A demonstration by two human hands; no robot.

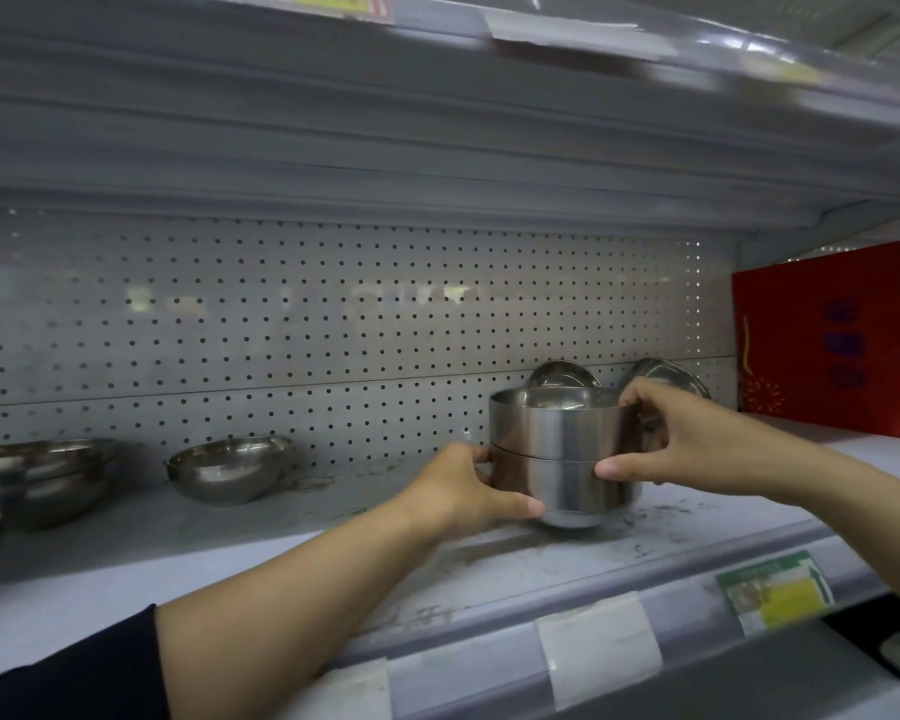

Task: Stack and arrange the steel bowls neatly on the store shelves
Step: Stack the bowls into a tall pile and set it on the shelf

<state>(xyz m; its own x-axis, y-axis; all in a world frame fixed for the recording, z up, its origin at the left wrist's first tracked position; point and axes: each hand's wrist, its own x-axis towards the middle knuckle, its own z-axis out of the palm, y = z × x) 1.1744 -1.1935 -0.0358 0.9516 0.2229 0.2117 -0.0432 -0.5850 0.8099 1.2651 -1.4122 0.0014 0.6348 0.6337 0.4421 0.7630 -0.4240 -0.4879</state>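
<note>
Steel bowl stack (562, 454) gripped both sides: left hand (458, 491), right hand (692, 439); base blurred, rear bowls (565, 376) half hidden.

Grey pegboard back panel (333, 314) w/ rows of small holes, spanning rear of scene. Right of pegboard: red box (827, 345), upright, blue marks and gold firework print on front. Below pegboard, nearer camera: green-and-yellow price label (772, 589) and two blank white tag holders (598, 646). Above pegboard: yellow label (328, 0), blurred.
</note>
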